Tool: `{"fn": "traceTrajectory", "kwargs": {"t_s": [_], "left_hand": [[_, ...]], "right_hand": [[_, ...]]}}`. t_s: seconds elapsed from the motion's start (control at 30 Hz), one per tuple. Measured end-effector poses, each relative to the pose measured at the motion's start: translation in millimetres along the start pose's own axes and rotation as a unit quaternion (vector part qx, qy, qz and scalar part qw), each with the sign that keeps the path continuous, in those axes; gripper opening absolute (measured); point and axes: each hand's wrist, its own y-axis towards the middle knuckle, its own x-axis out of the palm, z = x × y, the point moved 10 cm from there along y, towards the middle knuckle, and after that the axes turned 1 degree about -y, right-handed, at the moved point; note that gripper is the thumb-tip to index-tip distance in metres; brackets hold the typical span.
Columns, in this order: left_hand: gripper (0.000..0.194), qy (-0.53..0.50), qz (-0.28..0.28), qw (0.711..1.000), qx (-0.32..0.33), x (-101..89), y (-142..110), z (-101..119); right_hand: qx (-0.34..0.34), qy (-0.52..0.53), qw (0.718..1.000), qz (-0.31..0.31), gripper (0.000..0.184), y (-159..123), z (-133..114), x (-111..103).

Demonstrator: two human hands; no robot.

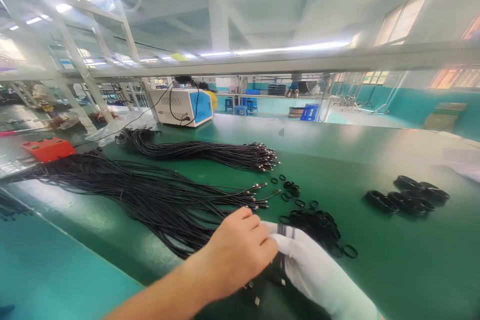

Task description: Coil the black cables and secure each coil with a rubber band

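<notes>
In the head view, hold curled left hand [243, 242] against the tips of gloved right hand [302, 252]; cannot tell any exact pinch. Steady the bands [282, 230], apparently around the latter, between cables [150, 195] at left and loose rings [318, 224] at right; avoid snagging.

Teal lower wall [414, 105], bright windows [402, 20]

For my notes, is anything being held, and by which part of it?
Cannot be told: the left hand hides its fingertips at the gloved right hand, whose fingers carry black bands.
</notes>
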Motion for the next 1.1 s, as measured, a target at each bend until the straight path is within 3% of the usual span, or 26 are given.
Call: {"fn": "traceTrajectory", "kwargs": {"t_s": [0.07, 0.17, 0.3, 0.4, 0.5, 0.57, 0.7, 0.8, 0.9, 1.0, 1.1], "left_hand": [[0.019, -0.018, -0.003, 0.999, 0.041, -8.6, 5.0, -7.8], [0.022, -0.078, -0.032, 0.995, 0.047, -3.9, 11.4, -20.2], [0.015, -0.165, -0.064, 0.983, 0.039, 13.7, 14.7, -28.6], [0.006, -0.189, -0.017, 0.982, -0.019, 6.6, 12.9, -45.6], [0.018, -0.166, 0.046, 0.982, -0.08, -10.5, 6.0, -56.7], [0.023, -0.147, 0.017, 0.988, -0.046, -9.5, 6.0, -42.4], [0.018, -0.133, -0.121, 0.983, 0.021, 13.6, 11.6, -16.6], [0.013, -0.26, -0.194, 0.945, -0.041, 27.9, 11.6, -26.7], [0.006, -0.458, -0.201, 0.849, -0.171, 41.8, -0.9, -42.3], [0.011, -0.561, -0.138, 0.773, -0.261, 52.6, -18.4, -46.2], [0.01, -0.56, -0.031, 0.77, -0.304, 51.5, -31.8, -46.6]], "right_hand": [[0.025, 0.01, 0.998, -0.051, 0.01, -2.1, 9.0, 16.9], [0.05, 0.047, 0.99, -0.121, 0.018, -7.4, 17.1, 38.4], [0.069, 0.056, 0.987, -0.135, 0.018, -9.7, 26.2, 40.8], [0.072, 0.063, 0.988, -0.119, 0.015, -7.8, 29.8, 32.9], [0.08, 0.089, 0.985, -0.122, 0.018, -6.1, 31.8, 29.2], [0.079, 0.087, 0.984, -0.133, 0.022, -5.8, 32.9, 28.6], [0.105, 0.073, 0.978, -0.164, 0.026, -11.6, 43.2, 30.7], [0.14, 0.093, 0.969, -0.182, 0.028, -19.8, 50.4, 34.4], [0.158, 0.125, 0.961, -0.189, 0.03, -25.3, 51.7, 38.9], [0.144, 0.122, 0.96, -0.206, 0.033, -25.6, 47.6, 44.2], [0.095, 0.061, 0.97, -0.216, 0.034, -21.4, 38.8, 45.6]]}}
